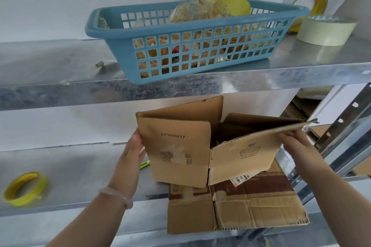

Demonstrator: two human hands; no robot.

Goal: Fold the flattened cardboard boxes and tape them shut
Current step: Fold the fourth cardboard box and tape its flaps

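Note:
A brown cardboard box point(180, 146), half opened up, stands on the lower metal shelf with its flaps spread. My left hand point(133, 150) holds its left edge, fingers behind the panel printed LYYH0217. My right hand point(295, 140) pinches the raised right flap from below. Under the box lies a flattened cardboard box point(251, 206) that sticks out over the shelf's front edge. A yellow tape roll point(24, 188) lies at the shelf's left end.
On the upper shelf point(60, 78) sits a blue plastic basket point(188, 32) stuffed with bags. Two tape rolls are at its right, one white lying flat point(325, 30) and one on edge point(309, 0). A green pen point(145, 165) lies behind my left hand. Shelf uprights point(341, 126) stand at right.

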